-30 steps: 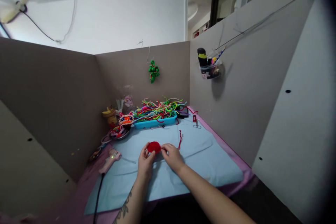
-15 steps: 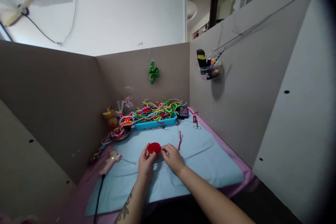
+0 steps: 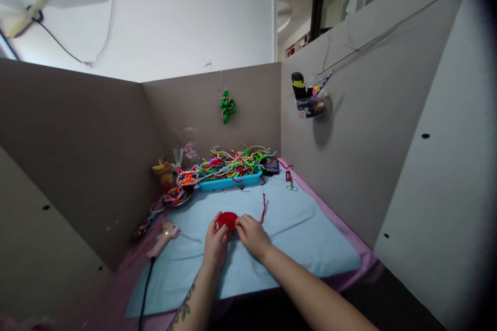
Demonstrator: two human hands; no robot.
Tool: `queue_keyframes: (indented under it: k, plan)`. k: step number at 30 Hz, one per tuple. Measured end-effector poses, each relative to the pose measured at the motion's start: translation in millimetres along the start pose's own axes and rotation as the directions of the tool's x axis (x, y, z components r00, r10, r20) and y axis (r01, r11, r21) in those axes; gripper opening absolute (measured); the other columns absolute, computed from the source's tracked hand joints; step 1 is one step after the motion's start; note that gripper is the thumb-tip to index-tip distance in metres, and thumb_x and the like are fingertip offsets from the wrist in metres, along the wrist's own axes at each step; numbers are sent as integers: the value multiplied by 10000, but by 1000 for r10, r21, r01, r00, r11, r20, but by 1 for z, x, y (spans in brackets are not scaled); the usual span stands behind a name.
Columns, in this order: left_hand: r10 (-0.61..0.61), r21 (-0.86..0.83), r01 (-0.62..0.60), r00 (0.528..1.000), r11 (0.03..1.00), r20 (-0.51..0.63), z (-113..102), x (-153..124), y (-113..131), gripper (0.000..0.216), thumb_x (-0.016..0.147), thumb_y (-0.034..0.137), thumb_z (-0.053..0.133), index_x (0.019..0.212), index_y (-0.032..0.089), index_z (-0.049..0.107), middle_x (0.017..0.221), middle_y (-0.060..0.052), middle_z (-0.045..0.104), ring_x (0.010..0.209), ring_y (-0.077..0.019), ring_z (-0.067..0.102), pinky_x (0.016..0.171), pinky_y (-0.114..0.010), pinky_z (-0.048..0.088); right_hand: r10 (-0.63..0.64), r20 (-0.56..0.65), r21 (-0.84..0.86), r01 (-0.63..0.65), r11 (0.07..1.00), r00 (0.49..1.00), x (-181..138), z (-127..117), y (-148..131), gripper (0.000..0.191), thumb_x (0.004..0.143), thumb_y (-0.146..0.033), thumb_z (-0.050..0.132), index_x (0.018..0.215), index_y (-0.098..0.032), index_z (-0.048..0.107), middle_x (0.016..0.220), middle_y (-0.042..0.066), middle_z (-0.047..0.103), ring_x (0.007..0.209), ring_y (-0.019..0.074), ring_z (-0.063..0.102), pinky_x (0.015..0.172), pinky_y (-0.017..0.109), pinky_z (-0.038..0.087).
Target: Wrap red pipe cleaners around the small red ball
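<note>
A flat red disc, seemingly coiled from fuzzy pipe cleaner, is held just above the light blue cloth. My left hand grips it at the left, thumb over the near side and fingers around the far edge. At the disc's right edge my right hand is closed in a pinch on the red pipe cleaner, though the fingertips hide the exact spot. A loose red length of pipe cleaner sticks up from behind my right hand.
A blue tray heaped with colourful pipe cleaners stands at the back. Left lie a pink glue gun with a black cord and a bowl of finished pieces. Small scissors lie back right. Grey panels enclose the table.
My right hand has shifted slightly left, closer against the disc. The loose red length has swung a little left with it. My left hand keeps its grip.
</note>
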State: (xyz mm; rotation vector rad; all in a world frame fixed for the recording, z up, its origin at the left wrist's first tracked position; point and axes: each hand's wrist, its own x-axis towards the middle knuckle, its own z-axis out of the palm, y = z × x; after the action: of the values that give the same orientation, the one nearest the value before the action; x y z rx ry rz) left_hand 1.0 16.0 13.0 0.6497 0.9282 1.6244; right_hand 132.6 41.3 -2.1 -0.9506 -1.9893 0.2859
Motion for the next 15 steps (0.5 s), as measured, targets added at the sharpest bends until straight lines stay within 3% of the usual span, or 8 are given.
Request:
queue_keyframes:
  k: [5, 11, 15]
  plan:
    - [-52, -43, 52, 999, 998, 12, 1, -3, 3, 617, 587, 101, 704, 1166, 174, 506, 920, -68, 711, 764, -158, 672, 715, -268, 496, 2, 20, -88, 0, 996, 1000, -1, 1, -4, 165, 852, -58, 479, 861, -199, 563, 855, 36, 607, 829, 189, 548, 742, 290, 436]
    - [-129, -161, 135, 991, 978, 46, -5, -2, 5, 336, 739, 237, 687, 1034, 202, 530, 923, -62, 705, 776, -177, 683, 689, -298, 541, -85, 72, -234, 100, 967, 994, -2, 2, -4, 183, 844, -46, 494, 875, -200, 589, 871, 48, 608, 828, 194, 539, 723, 294, 431]
    - [-143, -158, 148, 989, 976, 44, -7, 0, 5, 442, 747, 136, 682, 1134, 217, 485, 979, -76, 707, 870, -174, 692, 763, -281, 545, -151, 50, -222, 158, 962, 987, -3, 0, -5, 189, 859, -71, 499, 903, -215, 614, 886, 56, 606, 850, 205, 538, 755, 319, 441]
